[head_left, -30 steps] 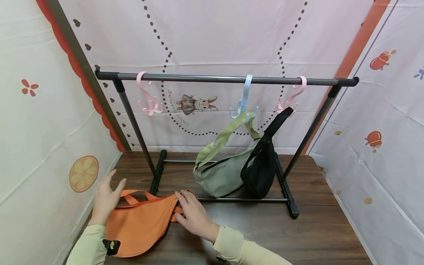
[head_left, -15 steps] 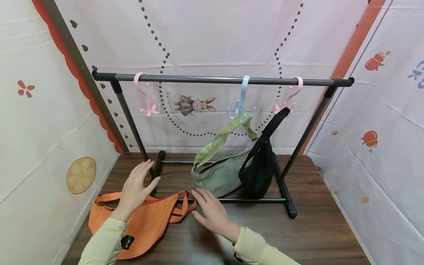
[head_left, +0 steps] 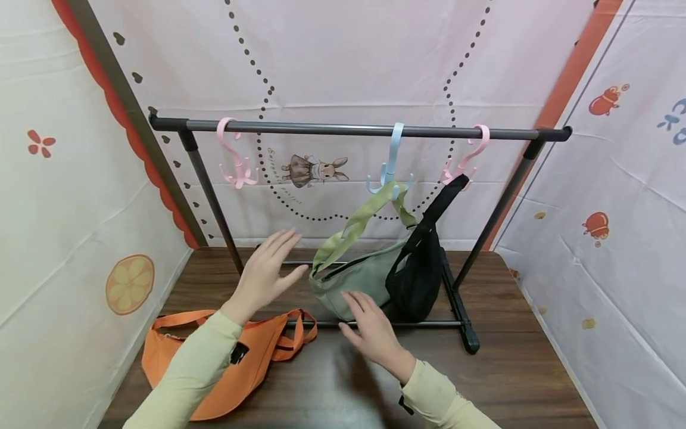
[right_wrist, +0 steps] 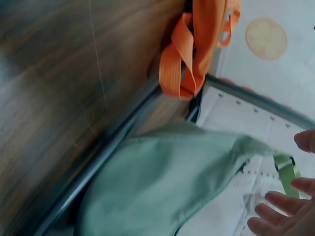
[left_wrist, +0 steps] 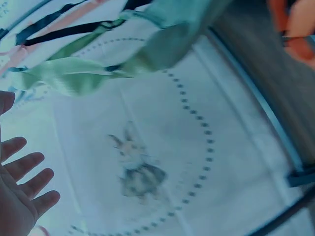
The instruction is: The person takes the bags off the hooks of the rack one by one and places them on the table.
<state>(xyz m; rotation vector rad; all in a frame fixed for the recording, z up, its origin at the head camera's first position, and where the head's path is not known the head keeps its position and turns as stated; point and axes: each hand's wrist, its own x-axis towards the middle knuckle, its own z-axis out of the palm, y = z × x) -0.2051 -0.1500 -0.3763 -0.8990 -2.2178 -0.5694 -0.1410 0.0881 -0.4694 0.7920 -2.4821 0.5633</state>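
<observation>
Short of the surface's (head_left: 525, 357) back edge, left hand (head_left: 265, 275) and right hand (head_left: 376, 332) hover near the green bag (head_left: 348, 286), fingers wide.

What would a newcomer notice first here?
Probably the bright orange bag on the wooden table, at the lower left. Then the dark rack farther back, with a green bag on the blue hook and a black bag on the rightmost pink hook. The left hand and right hand, holding nothing, are stretched out toward the middle.
</observation>
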